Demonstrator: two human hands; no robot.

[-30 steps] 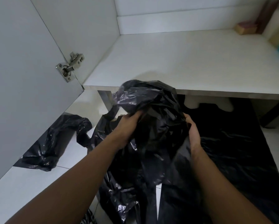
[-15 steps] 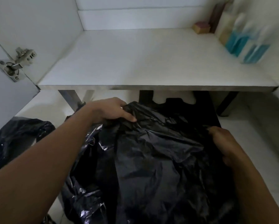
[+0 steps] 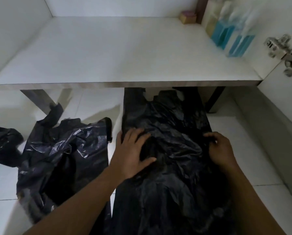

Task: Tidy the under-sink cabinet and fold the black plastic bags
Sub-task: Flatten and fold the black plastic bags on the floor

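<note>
A large black plastic bag (image 3: 172,175) lies spread on the white tiled floor in front of the cabinet, its handles reaching under the shelf edge. My left hand (image 3: 133,151) lies flat on its left side, fingers spread and pressing down. My right hand (image 3: 221,150) is at the bag's right edge with its fingers curled onto the plastic. A second crumpled black bag (image 3: 60,160) lies to the left on the floor. A third black bag (image 3: 4,141) sits at the far left.
The white cabinet shelf (image 3: 124,53) is bare in the middle. Blue spray bottles (image 3: 233,38) stand at its right, a small box (image 3: 187,17) at the back right. A door hinge (image 3: 284,51) shows at the right. A dark cabinet leg (image 3: 214,99) stands right of the bag.
The bag that I held bunched up in the air now lies on the floor. My left hand went from gripping it to pressing flat. The view swung right.
</note>
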